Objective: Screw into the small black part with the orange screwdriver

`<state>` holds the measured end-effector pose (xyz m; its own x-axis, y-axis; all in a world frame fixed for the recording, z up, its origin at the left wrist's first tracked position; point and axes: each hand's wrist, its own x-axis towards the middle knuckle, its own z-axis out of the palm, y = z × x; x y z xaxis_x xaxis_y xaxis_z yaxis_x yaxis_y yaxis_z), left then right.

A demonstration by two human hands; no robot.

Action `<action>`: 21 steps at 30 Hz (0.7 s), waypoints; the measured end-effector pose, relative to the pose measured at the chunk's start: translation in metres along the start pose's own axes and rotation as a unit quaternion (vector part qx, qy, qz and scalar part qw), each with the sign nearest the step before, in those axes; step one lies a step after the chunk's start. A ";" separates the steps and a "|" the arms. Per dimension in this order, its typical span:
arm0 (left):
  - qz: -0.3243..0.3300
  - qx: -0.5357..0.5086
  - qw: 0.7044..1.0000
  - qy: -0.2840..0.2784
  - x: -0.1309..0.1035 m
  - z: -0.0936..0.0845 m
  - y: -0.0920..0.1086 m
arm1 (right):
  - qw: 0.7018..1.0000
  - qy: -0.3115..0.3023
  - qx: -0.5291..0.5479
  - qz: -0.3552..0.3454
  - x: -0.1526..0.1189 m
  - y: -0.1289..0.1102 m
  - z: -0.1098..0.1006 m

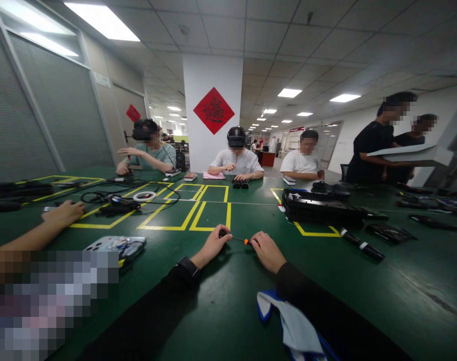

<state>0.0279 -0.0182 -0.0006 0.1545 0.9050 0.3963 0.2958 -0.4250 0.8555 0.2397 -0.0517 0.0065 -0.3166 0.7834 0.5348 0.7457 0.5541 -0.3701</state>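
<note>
My left hand (213,245), below a dark wristband, is closed round the black handle of a screwdriver (236,238). The tool's thin shaft points right, towards my right hand. A small orange piece (246,241) sits at the far end of the shaft, just by my right fingertips. My right hand (266,249) is closed with its fingers bent around something small and dark beside the orange piece; what exactly it is, the fingers hide. Both hands are low over the green table (213,306). A white and blue cloth (288,316) lies near my right forearm.
A long black device (318,208) and a black cylinder (363,245) lie to the right. On the left are cables (115,198), a white tape roll (144,196), a clear plastic tray (117,244) and another person's hand (64,213). Several people sit or stand beyond.
</note>
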 end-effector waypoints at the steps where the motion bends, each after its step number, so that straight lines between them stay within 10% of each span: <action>1: 0.000 0.000 1.000 -0.001 0.000 0.000 0.001 | 1.000 -0.003 -0.006 -0.005 0.000 0.000 0.000; 21: -0.009 0.008 1.000 0.005 -0.002 -0.001 0.007 | 0.999 -0.032 -0.006 -0.031 0.003 0.000 -0.005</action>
<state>0.0291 -0.0229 0.0047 0.1406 0.9125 0.3841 0.3127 -0.4091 0.8573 0.2416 -0.0511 0.0123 -0.3998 0.7640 0.5064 0.7296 0.5997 -0.3287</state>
